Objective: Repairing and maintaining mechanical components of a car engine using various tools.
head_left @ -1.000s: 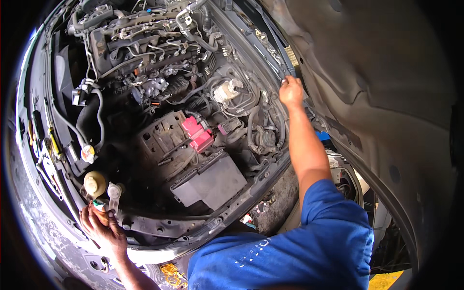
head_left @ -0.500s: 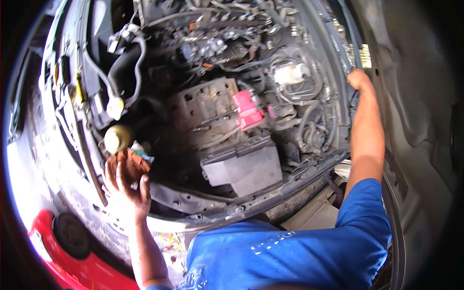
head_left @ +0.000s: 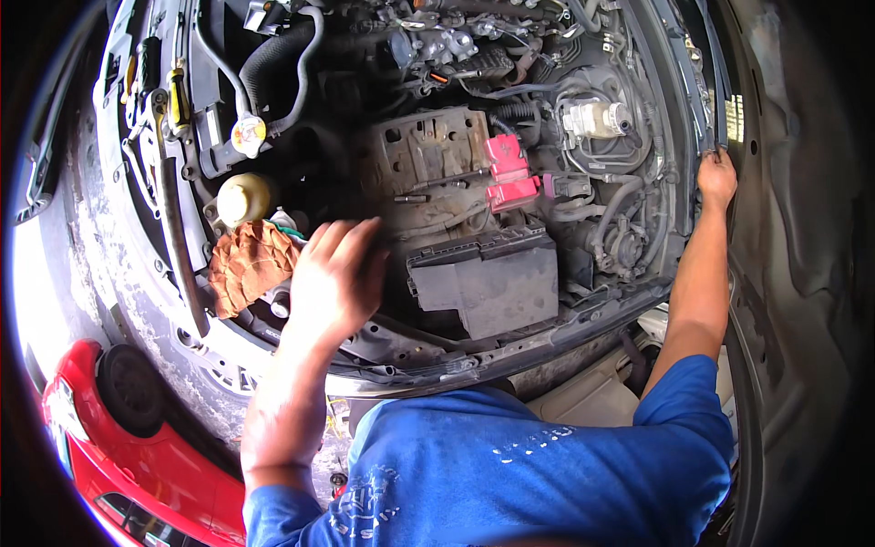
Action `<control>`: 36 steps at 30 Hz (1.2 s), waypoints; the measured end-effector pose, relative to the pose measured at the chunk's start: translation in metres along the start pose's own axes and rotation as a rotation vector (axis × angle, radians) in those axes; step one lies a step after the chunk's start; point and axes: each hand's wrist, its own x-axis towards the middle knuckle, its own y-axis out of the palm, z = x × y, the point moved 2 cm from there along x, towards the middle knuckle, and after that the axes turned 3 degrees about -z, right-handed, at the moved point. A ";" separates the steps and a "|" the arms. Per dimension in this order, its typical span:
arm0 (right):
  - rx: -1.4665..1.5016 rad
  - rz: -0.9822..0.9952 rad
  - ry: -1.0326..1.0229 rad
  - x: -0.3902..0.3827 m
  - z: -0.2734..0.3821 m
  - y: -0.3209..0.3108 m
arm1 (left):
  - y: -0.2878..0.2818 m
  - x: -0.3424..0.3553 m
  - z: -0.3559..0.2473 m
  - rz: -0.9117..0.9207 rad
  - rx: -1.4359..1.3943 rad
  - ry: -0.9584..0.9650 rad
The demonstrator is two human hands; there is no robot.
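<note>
Filling nearly the whole view is an open engine bay [head_left: 437, 109], crowded with hoses, wiring and dusty metal, and a person in a blue shirt [head_left: 510, 474] leans over its front edge. Everything else is best placed from the dark grey box [head_left: 488, 278] that sits near the front middle of the bay. Below and left of that box, outside the car, the nose of a red vehicle [head_left: 118, 456] shows with one black tyre. Behind the box lies a flat, dirty metal tray [head_left: 428, 164] with holes in it, and at the tray's right side, just behind the box, sit two red terminal covers [head_left: 509, 173]. Further behind and to the right of the box stands a whitish reservoir [head_left: 592, 118] ringed by hoses.

To the left of the box, a crumpled brown rag [head_left: 246, 264] lies on the edge of the bay, just below a round yellowish cap [head_left: 241, 196]; a second, smaller white cap [head_left: 248, 135] sits higher up beside a black ribbed hose [head_left: 273, 55].

The left hand [head_left: 333, 273] hangs between the rag and the box, fingers spread loosely and wide, holding nothing; its thumb side is close to the rag, though I cannot tell whether it touches. Well off to the right of the box, the right hand [head_left: 717, 178] is curled around the side edge of the bay, gripping the bodywork there with the arm stretched out straight.
</note>
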 end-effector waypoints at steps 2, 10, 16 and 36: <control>0.095 0.000 0.034 -0.006 -0.004 0.003 | 0.032 0.028 0.011 0.126 -0.001 -0.048; 0.777 -0.223 0.061 -0.012 -0.044 0.031 | 0.184 0.099 0.074 0.795 0.353 -0.366; 0.827 -0.302 -0.043 -0.071 0.007 -0.002 | 0.235 0.098 0.100 0.893 0.379 -0.265; 0.617 0.465 -1.416 -0.229 0.323 -0.059 | 0.022 0.093 0.019 0.317 -0.332 -0.172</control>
